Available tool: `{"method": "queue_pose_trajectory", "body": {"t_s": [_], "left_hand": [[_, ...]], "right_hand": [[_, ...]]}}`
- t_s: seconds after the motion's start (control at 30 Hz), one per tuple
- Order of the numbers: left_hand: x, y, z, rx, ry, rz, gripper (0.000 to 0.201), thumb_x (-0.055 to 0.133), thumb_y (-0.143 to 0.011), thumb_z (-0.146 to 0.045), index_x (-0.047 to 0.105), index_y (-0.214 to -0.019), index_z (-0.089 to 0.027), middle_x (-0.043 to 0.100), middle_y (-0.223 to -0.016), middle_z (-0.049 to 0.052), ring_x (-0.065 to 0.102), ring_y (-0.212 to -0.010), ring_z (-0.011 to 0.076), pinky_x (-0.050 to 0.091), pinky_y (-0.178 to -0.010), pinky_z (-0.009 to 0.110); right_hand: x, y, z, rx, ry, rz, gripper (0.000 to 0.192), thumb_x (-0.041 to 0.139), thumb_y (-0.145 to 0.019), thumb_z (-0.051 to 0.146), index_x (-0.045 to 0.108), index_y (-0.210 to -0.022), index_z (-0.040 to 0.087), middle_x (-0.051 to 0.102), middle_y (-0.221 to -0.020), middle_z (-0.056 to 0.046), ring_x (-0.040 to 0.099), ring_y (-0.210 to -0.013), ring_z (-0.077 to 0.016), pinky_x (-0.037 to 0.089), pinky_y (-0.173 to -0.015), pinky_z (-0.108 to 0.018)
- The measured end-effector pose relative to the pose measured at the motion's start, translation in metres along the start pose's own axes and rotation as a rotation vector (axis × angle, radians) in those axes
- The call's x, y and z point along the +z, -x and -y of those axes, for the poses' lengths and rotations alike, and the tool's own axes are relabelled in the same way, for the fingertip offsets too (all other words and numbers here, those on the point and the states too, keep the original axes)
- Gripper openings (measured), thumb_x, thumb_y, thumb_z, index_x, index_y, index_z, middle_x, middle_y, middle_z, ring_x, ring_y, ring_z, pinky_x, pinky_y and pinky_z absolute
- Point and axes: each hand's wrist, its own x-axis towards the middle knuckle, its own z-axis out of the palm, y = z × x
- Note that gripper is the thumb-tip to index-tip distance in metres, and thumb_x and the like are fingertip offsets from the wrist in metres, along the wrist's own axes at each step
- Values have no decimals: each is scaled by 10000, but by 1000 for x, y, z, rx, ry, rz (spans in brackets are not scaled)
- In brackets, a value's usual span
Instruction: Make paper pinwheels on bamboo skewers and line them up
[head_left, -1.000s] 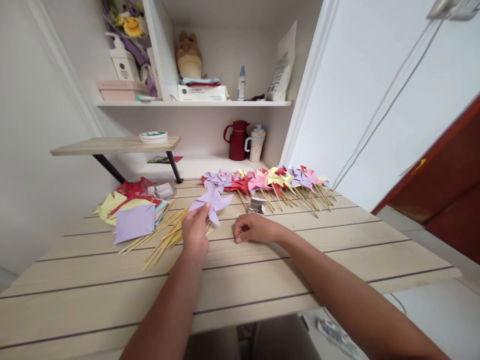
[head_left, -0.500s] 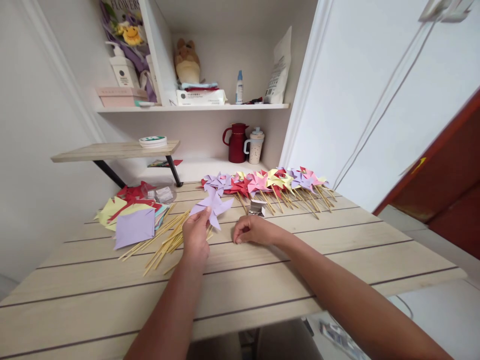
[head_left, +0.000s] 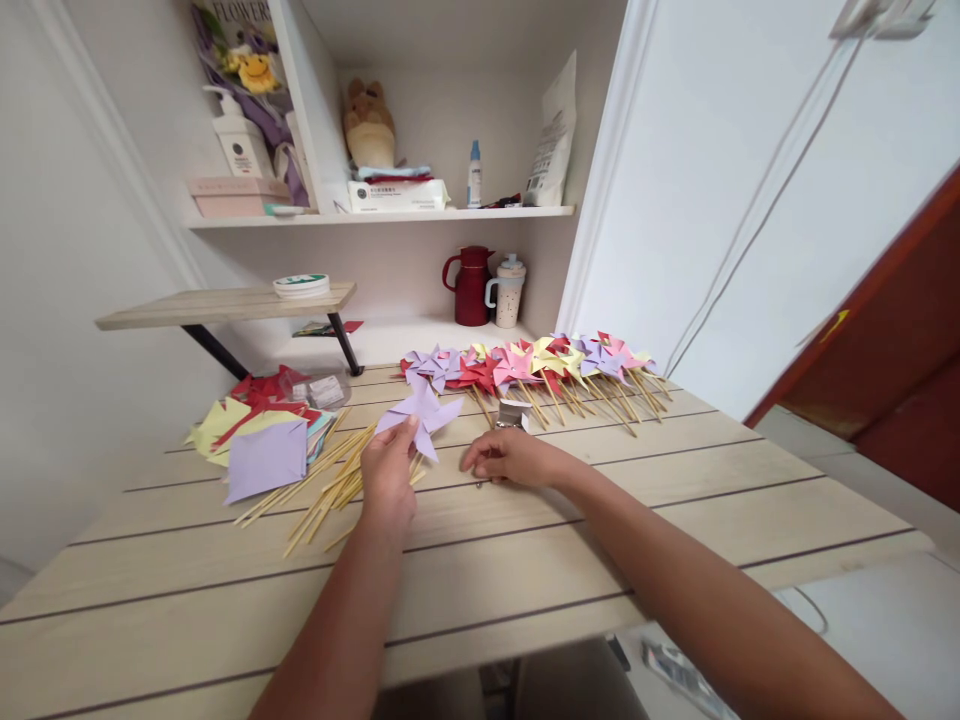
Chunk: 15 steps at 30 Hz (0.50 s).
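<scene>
**Between the two hands: pinwheel held left, small pin under the right fingertips**

Head view. Just beyond the left hand (head_left: 388, 470), a lilac paper pinwheel (head_left: 421, 411) stands out past the fingertips, pinched by its near blade between thumb and forefinger; the rest of that hand is curled closed around the grip. The pinwheel's blades spread away from the fingers, up and slightly to the right, and its centre lies a little past the fingertips, above the table (head_left: 675, 520).

Right of that grip, near but apart from it, the right hand (head_left: 510, 460) rests palm-down on the boards. Its fingers are drawn loosely together, tips turned toward the left hand and pressing the table; something small and dark, maybe a pin, shows just below them, too small to be sure. Whether the fingers actually have hold of it cannot be told.

Left of the left-hand fingers, and partly under them, a loose sheaf of bamboo sticks (head_left: 330, 484) lies with its long axis running diagonally, near-left to far-right, so the far ends point toward the pinwheel. The left hand is much the nearer to them.

Past the right fingertips sits a small silvery box (head_left: 514, 413), and beyond it a row of finished pinwheels (head_left: 529, 365). Far left of both hands lie cut paper squares (head_left: 266, 450).
</scene>
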Motion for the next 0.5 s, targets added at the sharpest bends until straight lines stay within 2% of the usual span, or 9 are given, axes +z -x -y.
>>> {"method": "queue_pose_trajectory", "body": {"t_s": [0.23, 0.5], "left_hand": [[0, 0, -1, -4, -11, -9, 149, 853, -612, -167, 731, -678, -112, 715, -694, 28, 635, -632, 97, 512, -657, 216], [-1, 1, 0, 4, 13, 2, 178, 863, -583, -190, 733, -676, -111, 718, -700, 32, 630, -638, 101, 507, -655, 220]], "right_hand": [[-12, 7, -1, 82, 6, -30, 190, 707, -682, 122, 740, -861, 178, 667, -729, 5, 587, -686, -141, 439, -633, -231], [-1, 3, 2, 7, 146, -38, 134, 760, -658, 138, 733, -784, 176, 643, -730, 12, 567, -697, -146, 408, -631, -240]]}}
